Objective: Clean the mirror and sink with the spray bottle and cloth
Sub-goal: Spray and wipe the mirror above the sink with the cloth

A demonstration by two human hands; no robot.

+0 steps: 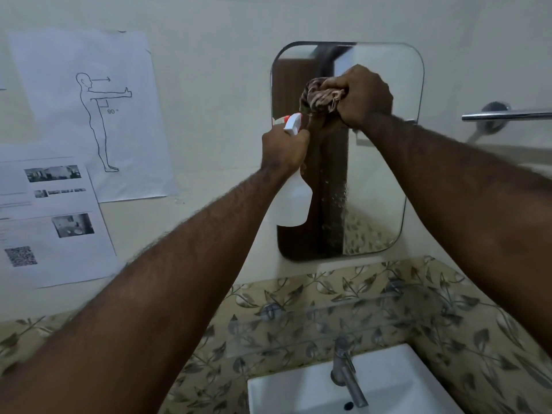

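Note:
A rounded rectangular mirror [379,180] hangs on the cream wall above a white sink [298,392]. My right hand [363,97] is shut on a bunched brown patterned cloth [319,98], pressed to the upper middle of the glass. My left hand [283,150] grips the neck of a white spray bottle [294,204] with a white and orange trigger head, held upright at the mirror's left edge. Droplets run down the glass just right of the bottle.
A metal tap [345,372] stands at the back of the sink. A chrome towel bar [507,115] juts from the wall at the right. Printed paper sheets [89,115] are stuck to the wall at the left. Leaf-patterned tiles [433,309] line the wall below the mirror.

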